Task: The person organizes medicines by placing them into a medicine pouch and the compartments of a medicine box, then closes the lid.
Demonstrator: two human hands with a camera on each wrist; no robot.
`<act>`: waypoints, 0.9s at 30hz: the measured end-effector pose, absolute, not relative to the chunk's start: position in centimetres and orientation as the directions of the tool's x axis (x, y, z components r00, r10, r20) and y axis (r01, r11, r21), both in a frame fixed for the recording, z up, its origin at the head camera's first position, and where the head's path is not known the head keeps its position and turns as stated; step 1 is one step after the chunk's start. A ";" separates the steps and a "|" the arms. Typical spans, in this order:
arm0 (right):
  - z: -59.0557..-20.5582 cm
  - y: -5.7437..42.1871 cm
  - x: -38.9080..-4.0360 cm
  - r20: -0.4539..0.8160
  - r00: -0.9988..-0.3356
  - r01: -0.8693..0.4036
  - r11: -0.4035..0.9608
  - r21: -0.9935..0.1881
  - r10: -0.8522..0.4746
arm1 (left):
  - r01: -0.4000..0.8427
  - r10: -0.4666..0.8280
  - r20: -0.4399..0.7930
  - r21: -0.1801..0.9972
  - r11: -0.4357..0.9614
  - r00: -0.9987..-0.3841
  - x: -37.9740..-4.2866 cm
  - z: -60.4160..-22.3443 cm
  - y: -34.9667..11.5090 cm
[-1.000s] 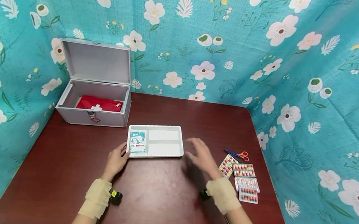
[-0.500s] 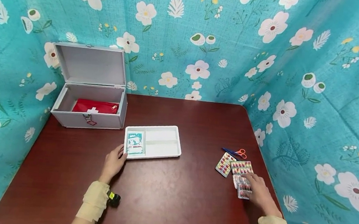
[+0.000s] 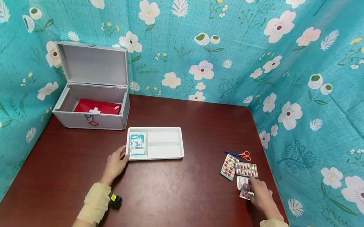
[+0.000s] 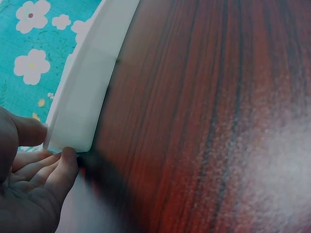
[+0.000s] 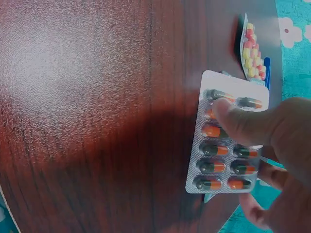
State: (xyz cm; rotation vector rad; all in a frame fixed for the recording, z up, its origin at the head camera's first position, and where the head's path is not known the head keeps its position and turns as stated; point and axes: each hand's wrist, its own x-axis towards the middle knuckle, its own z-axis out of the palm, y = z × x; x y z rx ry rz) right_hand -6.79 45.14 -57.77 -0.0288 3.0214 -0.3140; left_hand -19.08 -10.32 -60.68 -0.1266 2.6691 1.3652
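Note:
My right hand (image 3: 261, 198) pinches a blister pack of orange and dark capsules (image 5: 214, 166) at the table's right, thumb across its face and fingers behind it. A second blister pack (image 3: 242, 182) lies partly hidden beneath. Beside these are a blister pack of red and yellow capsules (image 3: 229, 166) and another similar blister pack (image 3: 247, 169). My left hand (image 3: 116, 165) grips the near left corner of a white divided tray (image 3: 165, 149); the left wrist view has the thumb at its rim and the fingers against its end wall. A teal-and-white packet (image 3: 137, 144) lies in the tray's left compartment.
Scissors with orange handles (image 3: 245, 155) lie just behind the blister packs. At the back left stands a grey case (image 3: 89, 122), lid raised, with a red pouch (image 3: 82, 106) inside. A floral curtain (image 3: 182, 37) hangs around the table (image 3: 173, 200).
My right hand has swung from beside the tray over to the blister packs and taken hold of the nearest one. My left hand has stayed at the tray's corner.

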 end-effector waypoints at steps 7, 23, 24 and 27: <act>-56.2 43.9 -7.2 -0.190 -0.982 0.046 0.965 -0.258 -0.004 | -0.137 -0.008 -0.161 0.808 0.573 -0.987 -19.2 -60.7 -10.3; -55.5 39.1 -12.8 -0.008 -0.993 -0.091 0.829 -0.552 -0.114 | -0.130 -0.014 -0.146 0.826 0.548 -0.989 -18.9 -60.6 -10.4; -55.7 38.8 -13.2 0.005 -0.994 -0.096 0.821 -0.563 -0.113 | -0.127 -0.013 -0.144 0.827 0.548 -0.990 -18.8 -60.6 -10.4; -56.0 37.4 -14.6 0.018 -0.995 -0.093 0.794 -0.601 -0.103 | -0.127 -0.015 -0.142 0.826 0.550 -0.990 -18.8 -60.4 -10.5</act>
